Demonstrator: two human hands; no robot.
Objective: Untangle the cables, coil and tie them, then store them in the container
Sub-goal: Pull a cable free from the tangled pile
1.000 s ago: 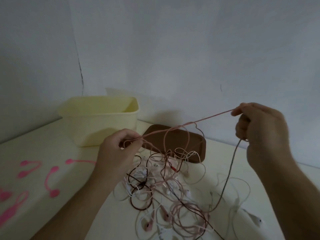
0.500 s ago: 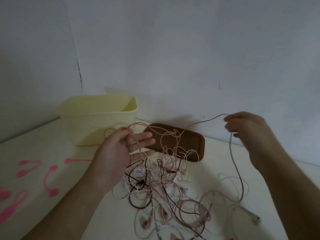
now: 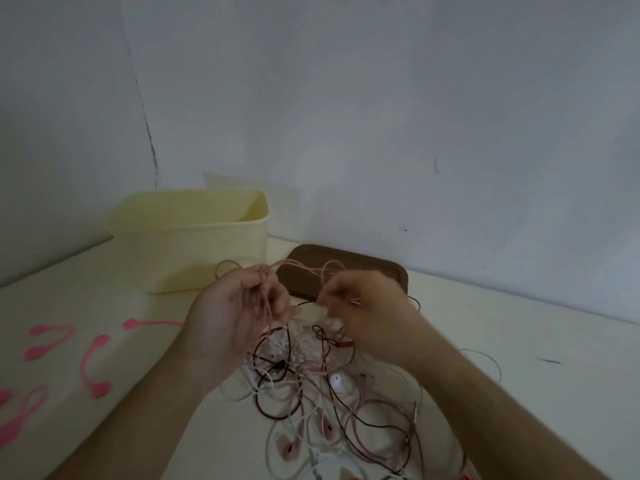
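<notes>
Ties: pink, laid unused at 9 o'clock on the worktop.
Container: empty at 11 o'clock.
Left hand: pink cable loops are gathered in a closed grip.
Right hand: brought in from 2 o'clock, now pinched beside the left; coiling is judged begun.
Tangle: cables are left knotted at 6 o'clock.

A tangle of thin cables, pink, white and dark brown, sprawls on the tabletop in the near middle, loops overlapping. Several pink cable strands rise from it, bunched vertically and looping at the top. The pale yellow container stands upright and open at the far left, well apart from the tangle.
</notes>
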